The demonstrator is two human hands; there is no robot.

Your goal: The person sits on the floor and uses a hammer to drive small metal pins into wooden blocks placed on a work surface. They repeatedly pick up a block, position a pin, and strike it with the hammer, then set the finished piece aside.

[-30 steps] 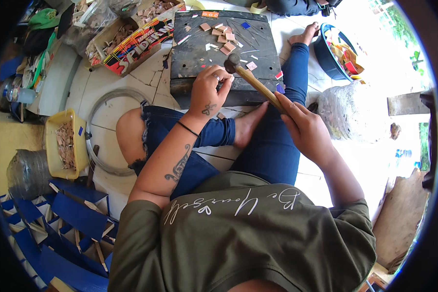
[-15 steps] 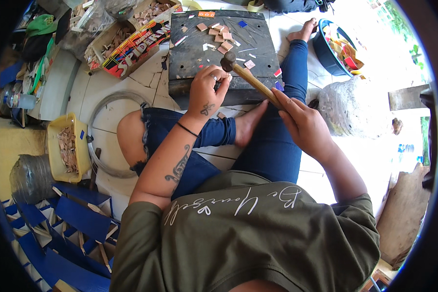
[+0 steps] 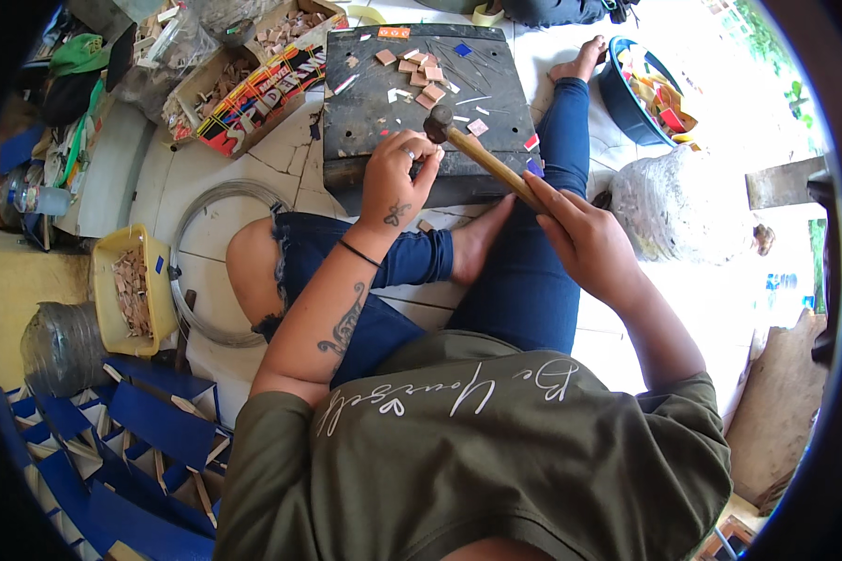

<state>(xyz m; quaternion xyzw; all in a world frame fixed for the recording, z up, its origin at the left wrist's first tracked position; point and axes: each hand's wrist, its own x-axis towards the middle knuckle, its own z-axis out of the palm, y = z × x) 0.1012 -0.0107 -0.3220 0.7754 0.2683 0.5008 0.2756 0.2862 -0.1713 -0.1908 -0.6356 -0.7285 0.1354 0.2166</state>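
Note:
My right hand [image 3: 585,245] grips the wooden handle of a hammer [image 3: 491,161]. The hammer's dark metal head hangs just above and beside my left hand [image 3: 400,168]. My left hand rests at the near edge of a black box-like work block [image 3: 496,89], with its thumb and fingers pinched together. What lies between those fingers is hidden or too small to name. Beyond the hammer, several small wooden pieces [image 3: 421,67] lie in a loose group on the block. Thin wires, a blue scrap [image 3: 463,50] and white bits are scattered around them.
A coil of wire [image 3: 189,220] lies left of my bent knee. Yellow tub [image 3: 164,323] and printed cardboard box [image 3: 295,89] hold wooden pieces. Blue frames [image 3: 150,421] are stacked at lower left. At right stand a blue basin [image 3: 611,89] of colourful scraps and a plastic-wrapped bundle [image 3: 669,206].
The hammer head has dipped very slightly towards my left hand. Both hands keep nearly the same place and grip, and the view has shifted a little.

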